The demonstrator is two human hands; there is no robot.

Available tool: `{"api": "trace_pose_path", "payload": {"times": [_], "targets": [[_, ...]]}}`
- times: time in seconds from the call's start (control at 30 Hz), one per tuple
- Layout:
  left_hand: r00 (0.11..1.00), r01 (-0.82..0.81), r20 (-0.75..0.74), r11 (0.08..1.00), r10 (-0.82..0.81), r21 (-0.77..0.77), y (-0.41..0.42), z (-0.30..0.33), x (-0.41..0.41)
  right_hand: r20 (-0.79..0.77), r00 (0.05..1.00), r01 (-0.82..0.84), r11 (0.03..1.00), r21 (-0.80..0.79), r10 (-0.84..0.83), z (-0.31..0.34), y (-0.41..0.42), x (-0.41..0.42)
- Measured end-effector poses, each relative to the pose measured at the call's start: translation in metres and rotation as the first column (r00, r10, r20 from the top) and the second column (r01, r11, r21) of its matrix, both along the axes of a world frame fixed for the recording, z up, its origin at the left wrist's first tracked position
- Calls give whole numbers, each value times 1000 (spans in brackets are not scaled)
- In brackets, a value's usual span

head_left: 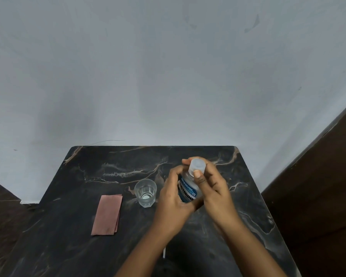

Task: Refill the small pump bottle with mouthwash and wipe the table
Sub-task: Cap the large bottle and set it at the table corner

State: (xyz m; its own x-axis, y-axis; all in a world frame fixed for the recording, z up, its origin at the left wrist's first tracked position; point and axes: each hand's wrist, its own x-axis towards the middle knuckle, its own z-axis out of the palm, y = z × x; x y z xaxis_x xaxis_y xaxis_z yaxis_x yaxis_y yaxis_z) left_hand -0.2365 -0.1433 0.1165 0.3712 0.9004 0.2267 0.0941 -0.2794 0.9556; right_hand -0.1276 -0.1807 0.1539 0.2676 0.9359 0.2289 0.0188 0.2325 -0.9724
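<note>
- Folded pink cloth (107,214) lies flat on the dark marbled counter (68,246), at far left. It's soft and light, presumably the wipe for later, and would pinch up easily at an edge. Nobody is touching it.
- Clear glass tumbler (145,192) stands upright just right of the cloth, apart from it. It looks to hold a little clear liquid or nothing; I can't tell which. It's fragile and sits close to the left wrist, so a knock is possible.
- Left hand (173,200) is wrapped around the lower body of the mouthwash bottle (188,189), clamping it. The bottle tilts toward the camera, and whether its base touches the counter is hidden.
- The bottle is rigid clear plastic with a smooth label, likely slick if wet. Best hold is the body, as it is held now.
- Right hand (212,185) is closed on the cap (197,166), thumb in front and fingers behind. Judging by that grip, this is the cap twisting step.
- The fill level is masked by the hands and the label.
- The small pump bottle is not identifiable anywhere in view.
- A thin pale sliver (164,253) lies near the bottom centre; too small to name.
</note>
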Motion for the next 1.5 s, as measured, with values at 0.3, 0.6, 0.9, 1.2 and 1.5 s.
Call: {"api": "trace_pose_path", "payload": {"times": [0.3, 0.6, 0.9, 1.2, 1.5], "targets": [[999, -7, -33, 1000, 8, 15, 6, 3, 6, 32, 997, 69, 997, 36, -70, -5, 2, -2], [998, -50, 39, 998, 51, -44, 8, -21, 12, -74, 995, -73, 995, -67, 68, -23, -7, 22], [991, 122, -56, 992, -124, -35, 8, -25, 28, -46, 999, 8, 999, -31, -9, -28, -11, 32], [999, 37, 1, 995, -37, -91, -6, -46, 39, -58, 996, 62, 996, -60, -66, -45, -18, 33], [990, 31, 140, 982, -5, -185, 11, -58, 51, 290, 957, 56, 981, -187, 0, -92, -46, 66]]}}
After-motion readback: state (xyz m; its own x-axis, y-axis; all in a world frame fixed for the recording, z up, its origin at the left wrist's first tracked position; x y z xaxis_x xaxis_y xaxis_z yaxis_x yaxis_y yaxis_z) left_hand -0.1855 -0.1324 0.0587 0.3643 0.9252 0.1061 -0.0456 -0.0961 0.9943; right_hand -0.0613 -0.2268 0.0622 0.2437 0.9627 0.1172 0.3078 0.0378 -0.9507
